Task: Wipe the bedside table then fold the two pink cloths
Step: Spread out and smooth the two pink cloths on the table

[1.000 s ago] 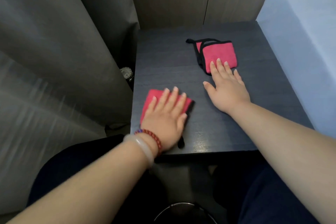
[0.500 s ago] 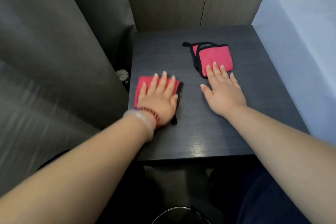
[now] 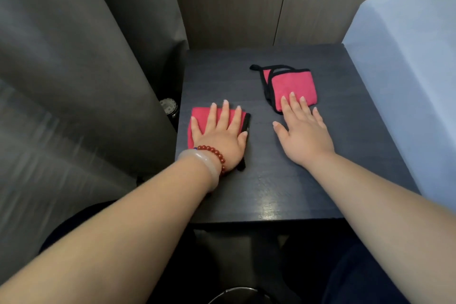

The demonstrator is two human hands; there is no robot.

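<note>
A: Left hand (image 3: 219,136)?
B: Laid flat, palm down, fingers (image 3: 225,116) spread and extended forward. Forearm is stretched in from lower left; two bracelets are worn at the wrist.
A: Right hand (image 3: 302,131)?
B: Also flat, palm down, fingers extended, thumb splayed left. Forearm is extended in from lower right. Nothing is gripped by either hand.

Two pink cloths (image 3: 201,123) (image 3: 292,86), two hands (image 3: 222,138) (image 3: 304,136), one bedside table (image 3: 283,180), two bracelets (image 3: 212,155) (image 3: 197,163)
</note>
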